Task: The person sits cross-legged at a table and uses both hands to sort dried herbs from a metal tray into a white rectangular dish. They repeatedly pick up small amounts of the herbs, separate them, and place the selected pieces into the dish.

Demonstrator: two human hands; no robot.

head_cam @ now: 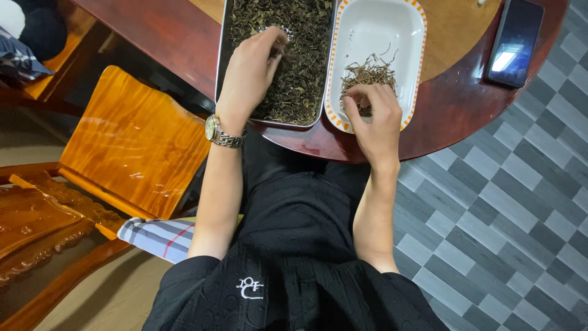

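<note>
1. Nearest, black clothing across the lap, both bare forearms reaching forward over it toward the round dark-red desk.
2. Beside the left arm, a polished orange wooden chair with a striped cloth at its edge.
3. On the left wrist, a metal watch; left hand laid into the metal tray, grip narrow, fingertips pinched down among the dark dried leaves, seemingly picking through them.
4. Right hand curled over the near rim of the white dish, grip closed to a pinch on the brown stems; whether any stems sit between the fingers cannot be told.
5. Tray and dish touching side by side at the desk's near edge, probably so both stay within easy reach.
6. Leaves dark, crumpled, filling the tray; stems thin, pale brown, wiry, heaped in a small pile in the near half of the orange-trimmed dish.
7. Farther right, a dark phone lying on the desk, screen lit.
</note>
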